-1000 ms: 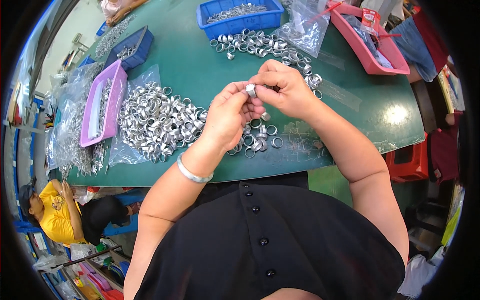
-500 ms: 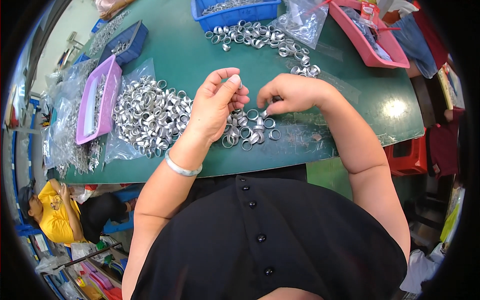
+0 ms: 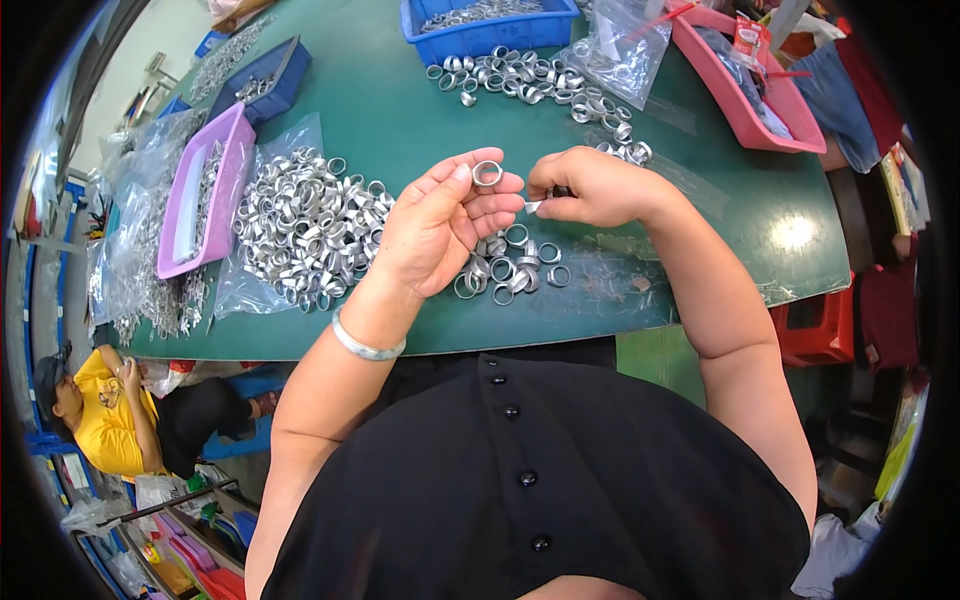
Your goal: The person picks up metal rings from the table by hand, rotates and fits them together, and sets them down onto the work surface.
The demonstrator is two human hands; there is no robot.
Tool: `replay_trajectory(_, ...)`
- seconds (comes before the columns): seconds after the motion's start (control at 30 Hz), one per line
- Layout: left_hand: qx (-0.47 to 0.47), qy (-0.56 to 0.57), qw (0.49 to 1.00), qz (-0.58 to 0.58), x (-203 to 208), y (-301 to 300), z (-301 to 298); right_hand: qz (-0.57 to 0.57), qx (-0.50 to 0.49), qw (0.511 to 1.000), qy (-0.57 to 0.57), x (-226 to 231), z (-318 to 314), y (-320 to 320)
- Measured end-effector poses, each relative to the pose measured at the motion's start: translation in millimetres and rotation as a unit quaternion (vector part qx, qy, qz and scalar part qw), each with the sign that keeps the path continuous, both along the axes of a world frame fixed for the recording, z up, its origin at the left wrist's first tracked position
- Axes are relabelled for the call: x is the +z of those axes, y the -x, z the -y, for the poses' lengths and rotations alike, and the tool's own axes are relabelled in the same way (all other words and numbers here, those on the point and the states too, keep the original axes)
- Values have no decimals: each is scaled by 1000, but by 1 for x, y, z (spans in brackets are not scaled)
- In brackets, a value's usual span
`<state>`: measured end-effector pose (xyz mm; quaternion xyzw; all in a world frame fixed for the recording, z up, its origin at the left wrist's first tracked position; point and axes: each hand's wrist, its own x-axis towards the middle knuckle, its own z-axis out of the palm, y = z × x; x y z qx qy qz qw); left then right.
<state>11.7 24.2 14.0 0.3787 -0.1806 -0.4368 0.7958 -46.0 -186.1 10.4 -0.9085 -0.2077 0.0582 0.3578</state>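
My left hand [image 3: 440, 215], palm up, pinches one silver metal ring [image 3: 487, 174] between thumb and fingertips. Close on its right, my right hand [image 3: 590, 188] has its fingers curled in a pinch on a small silver piece [image 3: 533, 207], perhaps another ring; most of it is hidden by the fingers. Below both hands lies a small group of loose rings [image 3: 515, 268] near the table's front edge. A large heap of rings [image 3: 310, 225] spreads left of my left wrist. Several more rings [image 3: 535, 78] lie beyond my hands.
On the green table [image 3: 720, 240] stand a purple basket [image 3: 235, 150] at left, a dark blue bin [image 3: 290, 80] behind it, a blue bin [image 3: 490, 38] at the back and a pink basket [image 3: 745, 125] at back right. Plastic bags lie about. A person in yellow [image 3: 105, 430] sits at left.
My left hand has turned more palm up, and the ring in it now shows face on. The right hand's small silver piece has come into view. The view has shifted slightly.
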Motion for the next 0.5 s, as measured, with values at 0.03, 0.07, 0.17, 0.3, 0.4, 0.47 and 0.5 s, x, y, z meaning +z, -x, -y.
replay_trajectory(0.03, 8, 4, 1000, 1, 0, 1, 0, 0, 1, 1000, 0, 0, 0, 0)
replay_trajectory(0.07, 16, 7, 1000, 3, 0, 1, 0, 4, -2, 1000, 0, 0, 0, -1)
replay_trajectory(0.17, 11, 20, 1000, -7, 1, 0, -1, 19, -8, 1000, -6, 2, -1, -1)
replay_trajectory(0.3, 8, 26, 1000, -8, 1, 1, -2, 36, -26, 999, -24, 2, -2, 0)
replay_trajectory(0.4, 5, 34, 999, -13, 0, 1, -2, 56, -40, 997, -40, 3, -2, -1)
replay_trajectory(0.47, 23, 19, 1000, -5, 1, 2, -1, 68, -43, 995, -61, 0, 0, -3)
replay_trajectory(0.5, 23, 20, 1000, -5, 1, 1, -1, 80, -44, 992, -83, -1, 0, -3)
